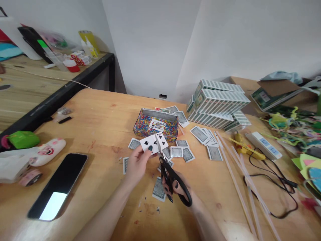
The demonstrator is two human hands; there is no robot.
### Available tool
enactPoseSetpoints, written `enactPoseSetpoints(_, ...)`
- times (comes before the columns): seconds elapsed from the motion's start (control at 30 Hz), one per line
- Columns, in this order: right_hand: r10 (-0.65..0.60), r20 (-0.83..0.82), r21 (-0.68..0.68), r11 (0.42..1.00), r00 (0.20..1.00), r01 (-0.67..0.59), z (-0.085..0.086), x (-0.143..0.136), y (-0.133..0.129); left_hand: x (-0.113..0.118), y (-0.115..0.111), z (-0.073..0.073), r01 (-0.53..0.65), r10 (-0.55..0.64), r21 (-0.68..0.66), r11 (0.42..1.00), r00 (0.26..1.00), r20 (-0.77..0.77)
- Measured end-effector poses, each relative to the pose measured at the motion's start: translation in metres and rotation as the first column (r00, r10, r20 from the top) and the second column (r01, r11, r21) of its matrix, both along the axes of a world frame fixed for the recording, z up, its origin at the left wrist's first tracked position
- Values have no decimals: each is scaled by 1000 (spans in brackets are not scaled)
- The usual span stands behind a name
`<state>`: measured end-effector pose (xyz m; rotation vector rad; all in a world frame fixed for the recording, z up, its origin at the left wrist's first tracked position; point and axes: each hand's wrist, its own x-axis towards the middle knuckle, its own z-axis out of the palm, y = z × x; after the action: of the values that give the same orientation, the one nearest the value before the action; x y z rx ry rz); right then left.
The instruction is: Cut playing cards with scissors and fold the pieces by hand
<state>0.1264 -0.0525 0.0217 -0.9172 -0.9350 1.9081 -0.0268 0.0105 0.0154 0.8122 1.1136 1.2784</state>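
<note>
Pinched between the thumb and fingers of my left hand point(137, 164) is a playing card point(148, 143), a five of spades, face up. My right hand point(177, 187) grips black-handled scissors point(173, 175), whose blades lie across the card near its right end. Just beyond the card stands an open box point(155, 125) with a colourful speckled lining and a face card point(157, 125) in it. Cards with patterned backs, such as one point(159, 189) below the scissors and another point(176, 152) to the right, lie around my hands.
Striped card boxes point(220, 100) are stacked at the back right. Glue sticks point(247, 184), a yellow glue gun point(247, 147) and a power strip point(264, 144) lie on the right, with a black cable. A phone point(59, 184) rests on the left. Small scraps point(157, 210) dot the front.
</note>
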Motion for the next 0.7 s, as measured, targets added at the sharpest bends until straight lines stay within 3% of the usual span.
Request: enactPoseSetpoints(0.7,15,-30,35,999,999,-14,-5,3,-1,4,-2,2,-44,44,-25,999,999,-3)
